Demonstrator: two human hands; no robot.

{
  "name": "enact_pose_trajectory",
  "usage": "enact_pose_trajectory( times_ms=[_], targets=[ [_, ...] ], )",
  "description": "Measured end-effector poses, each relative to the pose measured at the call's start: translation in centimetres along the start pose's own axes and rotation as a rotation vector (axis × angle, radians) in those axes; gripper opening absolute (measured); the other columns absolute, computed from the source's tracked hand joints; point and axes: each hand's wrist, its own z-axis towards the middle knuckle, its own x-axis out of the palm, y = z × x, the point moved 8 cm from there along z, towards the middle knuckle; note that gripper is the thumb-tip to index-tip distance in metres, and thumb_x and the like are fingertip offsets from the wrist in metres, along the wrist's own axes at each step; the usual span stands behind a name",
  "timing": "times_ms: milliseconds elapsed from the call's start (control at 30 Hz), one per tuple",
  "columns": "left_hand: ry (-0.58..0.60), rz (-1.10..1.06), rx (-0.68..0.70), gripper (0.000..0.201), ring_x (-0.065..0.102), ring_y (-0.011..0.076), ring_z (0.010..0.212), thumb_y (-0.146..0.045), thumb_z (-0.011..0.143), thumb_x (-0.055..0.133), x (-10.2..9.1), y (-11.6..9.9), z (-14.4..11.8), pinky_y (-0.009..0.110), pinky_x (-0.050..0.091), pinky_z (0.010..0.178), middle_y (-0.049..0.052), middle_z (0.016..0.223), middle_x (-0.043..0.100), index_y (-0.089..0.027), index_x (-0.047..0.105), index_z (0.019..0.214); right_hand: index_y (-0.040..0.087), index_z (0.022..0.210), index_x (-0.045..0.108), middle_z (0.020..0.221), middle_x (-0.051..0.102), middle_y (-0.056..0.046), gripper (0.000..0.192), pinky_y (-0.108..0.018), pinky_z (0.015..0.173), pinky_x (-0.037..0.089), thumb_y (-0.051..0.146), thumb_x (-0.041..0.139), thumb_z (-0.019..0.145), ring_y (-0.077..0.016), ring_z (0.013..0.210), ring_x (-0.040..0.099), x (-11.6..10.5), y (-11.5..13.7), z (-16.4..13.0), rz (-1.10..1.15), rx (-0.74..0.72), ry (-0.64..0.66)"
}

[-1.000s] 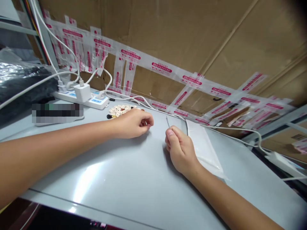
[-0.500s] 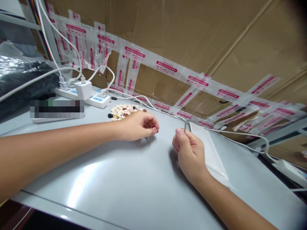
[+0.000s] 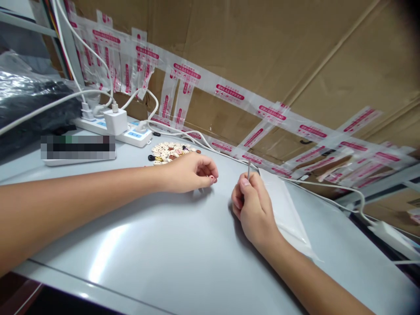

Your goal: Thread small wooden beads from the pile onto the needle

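My left hand [image 3: 189,172] hovers just over the table, thumb and fingertips pinched on a small reddish button [image 3: 213,179]. Most of that piece is covered by the fingers. Behind this hand lies a pile of small buttons [image 3: 167,151], mostly cream with some brown, yellow and black. To the right, my right hand [image 3: 254,208] is closed around a thin grey metal rod [image 3: 249,169]. Its tip points up past the thumb, while the lower part is hidden in the fist. The two hands are apart.
A white power strip [image 3: 136,136] with plugs and cables stands at the back left, near a pixelated flat object [image 3: 78,149]. A clear plastic bag [image 3: 290,214] lies right of my right hand. Taped cardboard [image 3: 236,52] walls off the table's [image 3: 170,249] back edge.
My right hand has moved slightly left with the metal rod, which stands more upright now. The left hand stays in place, still pinching the button.
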Motion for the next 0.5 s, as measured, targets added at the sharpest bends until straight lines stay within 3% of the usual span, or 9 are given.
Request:
enact_pose_trajectory(
  times_ms=[267, 500],
  targets=[
    [-0.002, 0.064, 0.015, 0.013, 0.064, 0.0133, 0.078, -0.021, 0.081, 0.065, -0.1, 0.1, 0.0, 0.025, 0.05, 0.07, 0.003, 0.086, 0.07, -0.015, 0.067, 0.092, 0.019, 0.055, 0.051, 0.045, 0.04, 0.003, 0.019, -0.024, 0.039, 0.02, 0.029, 0.046, 0.072, -0.0082, 0.038, 0.032, -0.8, -0.9, 0.3, 0.13, 0.184, -0.039],
    [-0.017, -0.032, 0.006, 0.011, 0.067, 0.0143, 0.081, -0.017, 0.081, 0.067, -0.1, 0.4, 0.2, 0.028, 0.052, 0.076, 0.005, 0.088, 0.071, -0.013, 0.067, 0.091, 0.02, 0.053, 0.049, 0.043, 0.033, 0.005, 0.022, -0.024, 0.039, 0.019, 0.034, 0.048, 0.07, -0.0081, 0.037, 0.029, -0.2, -1.7, 0.7, 0.229, 0.234, 0.022]
  ],
)
